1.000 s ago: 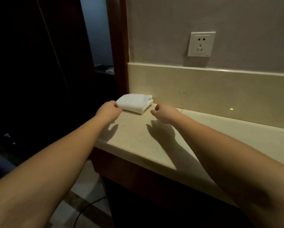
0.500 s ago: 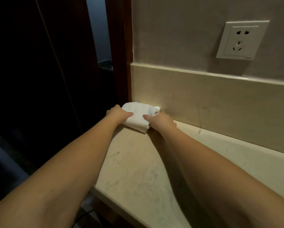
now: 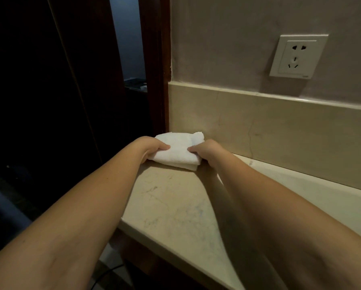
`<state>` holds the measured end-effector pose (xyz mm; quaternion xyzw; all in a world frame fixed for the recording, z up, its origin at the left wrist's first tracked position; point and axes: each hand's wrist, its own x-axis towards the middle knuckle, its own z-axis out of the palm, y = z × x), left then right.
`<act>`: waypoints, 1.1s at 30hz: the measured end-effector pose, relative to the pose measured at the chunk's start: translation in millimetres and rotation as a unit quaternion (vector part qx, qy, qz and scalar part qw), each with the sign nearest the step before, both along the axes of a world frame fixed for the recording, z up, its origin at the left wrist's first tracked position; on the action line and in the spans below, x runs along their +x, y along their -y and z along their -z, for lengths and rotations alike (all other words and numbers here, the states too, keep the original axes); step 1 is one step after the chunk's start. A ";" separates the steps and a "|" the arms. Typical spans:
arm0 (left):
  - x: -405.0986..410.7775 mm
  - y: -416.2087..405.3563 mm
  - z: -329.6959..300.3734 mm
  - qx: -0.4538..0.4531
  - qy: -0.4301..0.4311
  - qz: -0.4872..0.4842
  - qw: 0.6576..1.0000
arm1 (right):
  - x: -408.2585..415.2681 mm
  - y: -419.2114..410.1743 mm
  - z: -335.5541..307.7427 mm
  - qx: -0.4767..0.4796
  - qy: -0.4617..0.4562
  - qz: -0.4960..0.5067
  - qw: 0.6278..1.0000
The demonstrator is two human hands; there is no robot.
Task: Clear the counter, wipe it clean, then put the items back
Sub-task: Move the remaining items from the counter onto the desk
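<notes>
A folded white towel (image 3: 178, 148) lies in the far left corner of the beige marble counter (image 3: 175, 206), close to the backsplash. My left hand (image 3: 152, 148) grips the towel's left edge, thumb on top and fingers curled under it. My right hand (image 3: 206, 151) grips its right edge the same way. Both forearms reach in from the bottom of the view. The underside of the towel is hidden.
A beige backsplash (image 3: 280, 126) runs behind the counter, with a white wall socket (image 3: 298, 56) above it. A dark wooden door frame (image 3: 154, 65) stands left of the counter's end. The counter's front edge (image 3: 154, 239) drops to a dim floor with a cable.
Both hands reached forward from just short of the towel and closed on its two sides. The view moved closer to the corner.
</notes>
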<state>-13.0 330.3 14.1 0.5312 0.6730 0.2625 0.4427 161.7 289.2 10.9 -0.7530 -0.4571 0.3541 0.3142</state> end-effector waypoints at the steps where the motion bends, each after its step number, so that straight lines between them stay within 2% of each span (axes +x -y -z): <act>1: -3.2 7.2 -1.6 -0.010 0.033 0.000 0.999 | -0.4 8.2 -0.4 0.010 -0.060 0.022 0.998; 4: -9.9 30.0 -6.5 -0.029 0.106 0.008 0.994 | -4.9 34.4 -5.0 0.015 -0.212 0.066 0.975; 11: -22.9 109.9 -23.5 0.006 0.256 0.038 0.966 | -13.2 109.4 -34.0 0.004 -0.366 0.098 0.925; 18: -46.5 210.0 -27.9 0.043 0.406 0.088 0.908 | -32.6 225.7 -52.5 0.119 -0.378 0.060 0.916; 22: -50.2 267.2 -18.3 0.033 0.453 0.113 0.883 | -43.3 307.3 -50.0 0.183 -0.409 0.041 0.893; 29: -29.3 365.4 12.9 -0.022 0.490 0.168 0.855 | -40.0 427.5 -16.8 0.291 -0.378 0.101 0.873; 33: -5.4 408.0 34.9 -0.026 0.448 0.214 0.868 | -23.8 490.2 12.4 0.302 -0.413 0.149 0.846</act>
